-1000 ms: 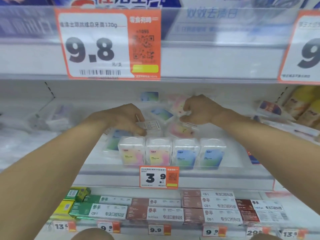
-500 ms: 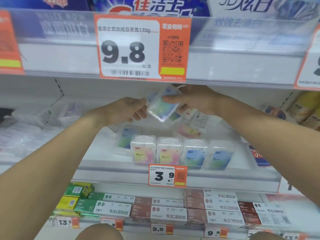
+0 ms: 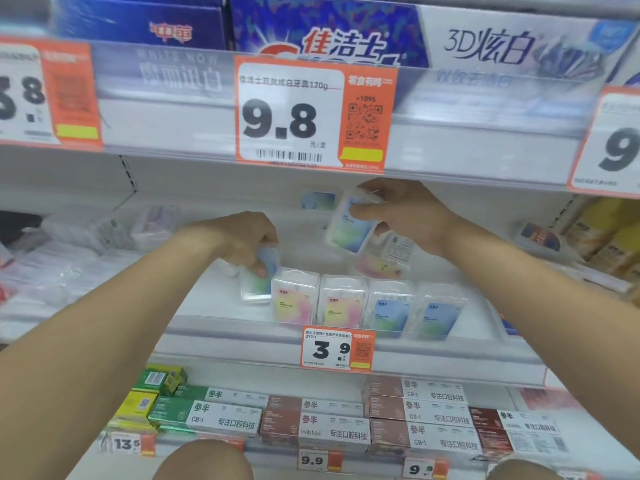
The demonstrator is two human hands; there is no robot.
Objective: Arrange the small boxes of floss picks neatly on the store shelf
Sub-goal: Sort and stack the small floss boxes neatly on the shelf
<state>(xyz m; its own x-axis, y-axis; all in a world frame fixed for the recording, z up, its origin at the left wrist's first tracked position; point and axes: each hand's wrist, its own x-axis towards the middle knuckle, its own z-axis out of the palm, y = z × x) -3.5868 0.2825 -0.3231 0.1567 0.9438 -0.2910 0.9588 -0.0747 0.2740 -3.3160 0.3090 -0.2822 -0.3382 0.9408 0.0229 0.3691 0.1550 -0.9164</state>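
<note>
My left hand (image 3: 242, 242) grips blue-green floss box (image 3: 258, 282) at left end of front-edge row (image 3: 367, 306); fingers half hide it. Right hand (image 3: 401, 213) holds second box (image 3: 351, 225) raised, tilted. Loose boxes (image 3: 379, 263) behind blurred.

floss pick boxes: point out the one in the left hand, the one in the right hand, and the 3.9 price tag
floss pick box in left hand (image 3: 258, 282), head view, lower front face
floss pick box in right hand (image 3: 349, 230), head view, middle of label face
3.9 price tag (image 3: 325, 349), head view, on the printed 3
</note>
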